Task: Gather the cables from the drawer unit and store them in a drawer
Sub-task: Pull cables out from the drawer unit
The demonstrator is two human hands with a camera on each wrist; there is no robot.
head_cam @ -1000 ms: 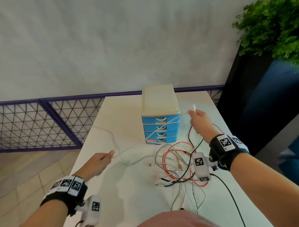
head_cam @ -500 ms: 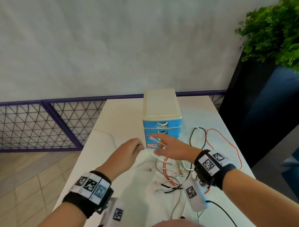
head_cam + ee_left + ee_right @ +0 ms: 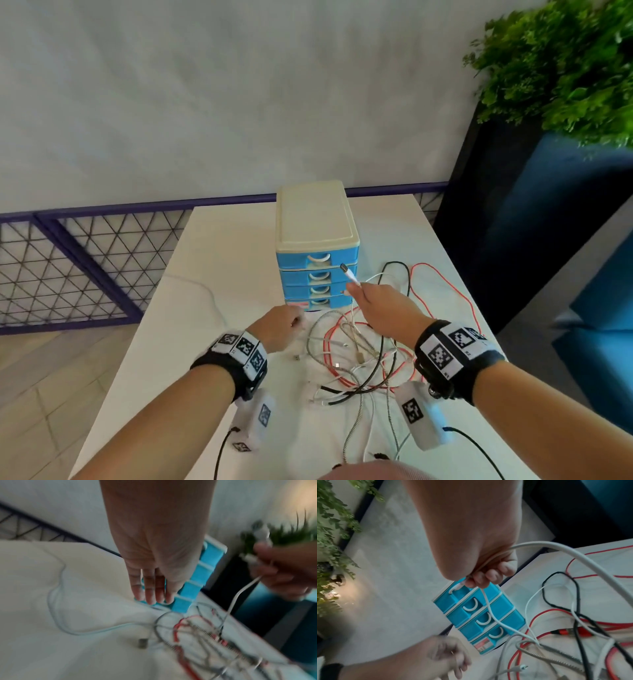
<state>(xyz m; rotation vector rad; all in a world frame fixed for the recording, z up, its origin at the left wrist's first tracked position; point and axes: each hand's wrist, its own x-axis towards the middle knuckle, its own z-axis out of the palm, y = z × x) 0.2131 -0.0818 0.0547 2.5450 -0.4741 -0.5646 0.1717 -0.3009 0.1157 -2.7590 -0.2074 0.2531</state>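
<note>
A: Where is the drawer unit [image 3: 317,246]?

B: It stands on the white tabletop [image 3: 219,260], toward the far edge, about midway between the left and right edges. Cream top, four blue drawers with white curved handles, all pushed in.

A: And the cables?

B: Most lie in a tangle of cables [image 3: 356,356] on the tabletop just in front of the unit, reaching toward the near edge: red, black, white and braided ones crossing each other. A black cable [image 3: 406,274] and a red cable [image 3: 445,284] loop out toward the right edge. A thin pale cable [image 3: 202,291] curves alone toward the left edge.

A: What is the right hand [image 3: 383,308] doing?

B: Its fingers [image 3: 489,577] are curled around a white cable [image 3: 489,609], held up in front of the drawers. The plug end sticks out above the hand; the rest drops down into the tangle.

A: The left hand [image 3: 279,325]?

B: It is low over the tabletop, just in front of the unit's bottom drawer. In the left wrist view its fingers [image 3: 150,589] are straight and pressed side by side, tips pointing at the base of the unit, gripping nothing I can see. Whether they touch the drawer is unclear.
</note>
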